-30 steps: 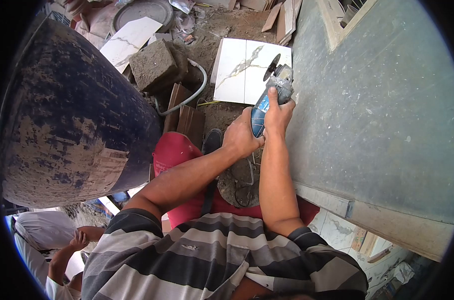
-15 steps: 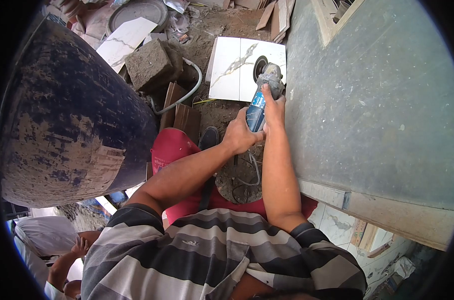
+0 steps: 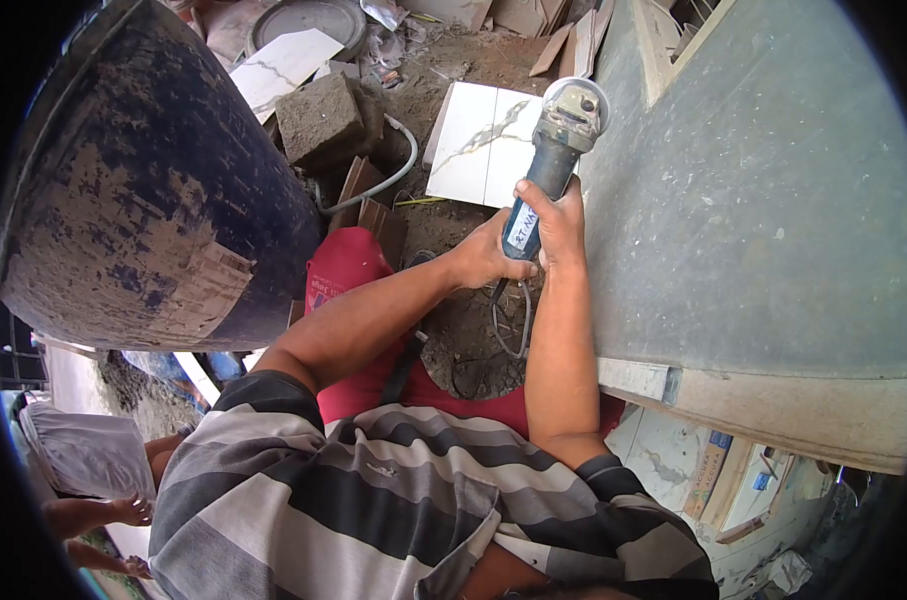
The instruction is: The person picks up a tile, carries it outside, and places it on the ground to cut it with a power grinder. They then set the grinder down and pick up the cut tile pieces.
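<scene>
As left hand (image 3: 481,258) and right hand (image 3: 558,225) clasp it, the grinder (image 3: 555,145) points forward.

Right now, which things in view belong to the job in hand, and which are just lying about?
In use: grinder, gripped by left hand and right hand; its cord; probably the marbled tile by its head.
Lying about: blue drum, concrete block, hose, second tile, pan, wood offcuts.
</scene>
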A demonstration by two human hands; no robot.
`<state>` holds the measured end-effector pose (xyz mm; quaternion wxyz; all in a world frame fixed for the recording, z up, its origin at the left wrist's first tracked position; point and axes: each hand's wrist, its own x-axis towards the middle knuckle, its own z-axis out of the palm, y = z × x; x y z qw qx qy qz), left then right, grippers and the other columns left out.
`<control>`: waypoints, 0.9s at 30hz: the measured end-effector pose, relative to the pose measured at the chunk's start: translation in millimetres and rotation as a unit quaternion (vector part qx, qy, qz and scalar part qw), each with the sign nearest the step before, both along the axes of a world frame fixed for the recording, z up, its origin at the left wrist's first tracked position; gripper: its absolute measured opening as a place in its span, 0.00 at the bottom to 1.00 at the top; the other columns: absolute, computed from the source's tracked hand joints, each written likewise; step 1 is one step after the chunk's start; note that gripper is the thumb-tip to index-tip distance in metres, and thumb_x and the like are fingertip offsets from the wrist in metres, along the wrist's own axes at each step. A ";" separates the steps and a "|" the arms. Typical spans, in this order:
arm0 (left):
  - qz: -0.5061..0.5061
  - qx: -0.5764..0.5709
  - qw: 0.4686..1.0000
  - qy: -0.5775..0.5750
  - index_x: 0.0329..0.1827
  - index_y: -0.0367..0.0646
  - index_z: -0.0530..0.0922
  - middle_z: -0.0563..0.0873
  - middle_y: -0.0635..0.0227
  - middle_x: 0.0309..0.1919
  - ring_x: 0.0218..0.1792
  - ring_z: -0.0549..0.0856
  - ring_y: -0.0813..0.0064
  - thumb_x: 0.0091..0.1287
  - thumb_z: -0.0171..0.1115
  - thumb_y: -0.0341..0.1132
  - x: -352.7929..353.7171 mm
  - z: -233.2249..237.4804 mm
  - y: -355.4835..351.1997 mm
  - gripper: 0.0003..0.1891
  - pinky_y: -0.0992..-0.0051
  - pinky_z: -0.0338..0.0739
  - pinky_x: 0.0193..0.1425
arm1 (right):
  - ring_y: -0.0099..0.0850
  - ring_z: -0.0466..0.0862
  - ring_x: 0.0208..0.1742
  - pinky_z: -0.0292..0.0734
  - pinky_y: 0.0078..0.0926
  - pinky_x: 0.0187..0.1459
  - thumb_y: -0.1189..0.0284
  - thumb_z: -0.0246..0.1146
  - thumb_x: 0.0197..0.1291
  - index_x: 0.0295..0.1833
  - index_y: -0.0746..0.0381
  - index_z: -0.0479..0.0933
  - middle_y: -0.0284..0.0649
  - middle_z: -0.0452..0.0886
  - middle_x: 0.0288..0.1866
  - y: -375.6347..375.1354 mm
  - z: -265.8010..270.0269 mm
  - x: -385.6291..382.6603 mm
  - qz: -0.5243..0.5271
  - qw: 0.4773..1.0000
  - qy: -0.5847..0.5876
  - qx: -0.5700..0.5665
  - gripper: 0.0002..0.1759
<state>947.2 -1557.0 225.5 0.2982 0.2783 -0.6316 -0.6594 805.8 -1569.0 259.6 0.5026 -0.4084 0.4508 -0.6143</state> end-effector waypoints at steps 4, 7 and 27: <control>-0.009 0.046 0.998 0.036 0.69 0.41 0.62 0.78 0.68 0.52 0.53 0.79 0.75 0.55 0.73 0.32 3.3 25.3 14.1 0.39 0.71 0.74 0.60 | 0.30 0.84 0.42 0.81 0.27 0.46 0.67 0.77 0.48 0.58 0.68 0.69 0.41 0.81 0.41 19.8 -3.5 4.4 0.042 0.998 -0.042 -0.007 0.35; -0.019 0.068 0.997 0.025 0.69 0.43 0.62 0.79 0.67 0.50 0.53 0.80 0.74 0.55 0.74 0.31 5.3 24.4 19.2 0.39 0.69 0.76 0.59 | 0.25 0.81 0.39 0.79 0.24 0.43 0.68 0.76 0.47 0.55 0.67 0.71 0.38 0.80 0.41 28.8 2.8 8.2 0.047 0.998 -0.029 0.027 0.31; 0.012 -0.005 0.999 -0.036 0.69 0.40 0.69 0.80 0.63 0.59 0.59 0.77 0.70 0.63 0.51 0.26 55.5 20.6 -184.8 0.28 0.67 0.68 0.65 | 0.54 0.84 0.42 0.78 0.46 0.47 0.65 0.72 0.43 0.53 0.68 0.65 0.57 0.82 0.41 -79.1 -27.8 -2.0 -0.215 0.886 0.376 0.167 0.34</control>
